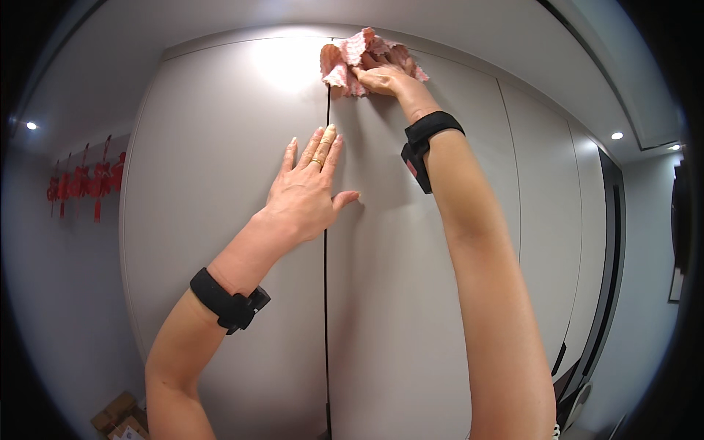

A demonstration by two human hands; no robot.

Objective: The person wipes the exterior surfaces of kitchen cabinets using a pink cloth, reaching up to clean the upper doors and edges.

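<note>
A tall light-grey cabinet with flat doors fills the view before me, and a dark vertical gap runs between its left door (220, 165) and right door (385, 308). High on the doors, at the top of that gap, my right hand (382, 77) presses a crumpled pink-and-white cloth (352, 49) against the surface. Some of its fingers are hidden in the cloth folds. Lower down, my left hand (302, 192) lies flat across the gap with its fingers spread, holding nothing. A gold-coloured ring circles one finger. Black straps with small devices are on both wrists.
Red hanging ornaments with tassels (99, 179) decorate the wall at left. Cardboard boxes (121, 415) stand at the lower left. More cabinet doors (544, 165) continue rightward to a dark vertical strip (605, 264). The ceiling (467, 27) lies just above the cabinet.
</note>
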